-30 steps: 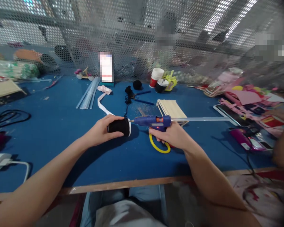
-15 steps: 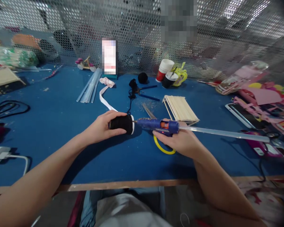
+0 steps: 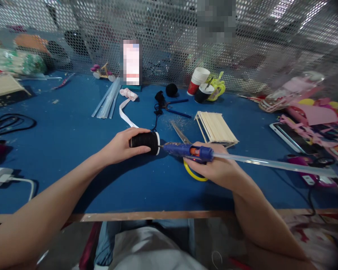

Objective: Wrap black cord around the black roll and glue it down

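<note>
My left hand [image 3: 126, 147] is wrapped round a cylinder wound with black cord [image 3: 144, 142], which lies on its side with its white-rimmed end facing right. A blue glue gun [image 3: 183, 149] is gripped in my right hand [image 3: 216, 168]; its nozzle tip is at the white rim, and whether it touches cannot be told. A long clear glue stick [image 3: 259, 162] sticks out of the gun's back. Partly beneath the gun lie scissors [image 3: 195, 174] with yellow handles. Black cord runs from the cylinder up to a small black bundle [image 3: 159, 97].
A stick-built rack [image 3: 218, 127] stands right of centre. Behind are blue-handled pliers [image 3: 178, 113], a black ball [image 3: 171, 90], cups [image 3: 198, 80] and a phone [image 3: 132, 62]. Glue sticks [image 3: 107, 99] and white ribbon [image 3: 125, 115] lie left of centre. A white charger [image 3: 0, 177] sits at far left.
The view has shifted slightly. My left hand and the cylinder have tilted a little, and the back end of the glue stick has swung slightly downward. Both hands keep their hold.
</note>
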{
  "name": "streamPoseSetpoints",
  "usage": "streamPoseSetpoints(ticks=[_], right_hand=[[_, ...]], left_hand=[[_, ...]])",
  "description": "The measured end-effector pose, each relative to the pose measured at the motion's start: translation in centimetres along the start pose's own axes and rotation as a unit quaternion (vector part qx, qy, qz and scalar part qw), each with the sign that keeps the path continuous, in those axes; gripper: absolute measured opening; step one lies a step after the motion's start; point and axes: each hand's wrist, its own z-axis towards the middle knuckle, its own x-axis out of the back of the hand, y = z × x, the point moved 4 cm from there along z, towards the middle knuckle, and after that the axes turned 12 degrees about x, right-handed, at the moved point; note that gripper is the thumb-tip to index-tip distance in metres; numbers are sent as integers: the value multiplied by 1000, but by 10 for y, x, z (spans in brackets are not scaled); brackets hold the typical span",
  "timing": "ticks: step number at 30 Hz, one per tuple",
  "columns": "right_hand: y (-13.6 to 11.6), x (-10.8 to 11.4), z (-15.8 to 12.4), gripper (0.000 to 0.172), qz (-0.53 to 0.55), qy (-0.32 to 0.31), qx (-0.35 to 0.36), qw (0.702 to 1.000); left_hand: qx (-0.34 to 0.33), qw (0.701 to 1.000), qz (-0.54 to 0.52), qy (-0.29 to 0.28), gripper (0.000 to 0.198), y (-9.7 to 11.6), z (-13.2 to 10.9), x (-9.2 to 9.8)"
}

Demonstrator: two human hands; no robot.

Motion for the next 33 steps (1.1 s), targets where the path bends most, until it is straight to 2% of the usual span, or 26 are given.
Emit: streamPoseSetpoints(ticks=[6,11,16,20,28,33], right_hand=[[-1,1,0,20,-15,7,1,1000],[-2,0,-1,14,14,-11,19,1000],[-4,2,-1,19,-6,1,16,1000],[-4,1,0,14,7,-13,17,1000],[1,2,3,16,-3,21,-23,1000],[0,3,0,16,7,9,-24,1000]], left_hand=[[-3,1000,1,4,54,0,0,0],[-7,1000,10,8,52,0,0,0],[-9,1000,8,8,52,0,1,0],[-11,1000,11,8,52,-1,0,0],[-48,999,13,1,53,3,-3,0],[-56,998,18,-1,53,5,-4,1]])
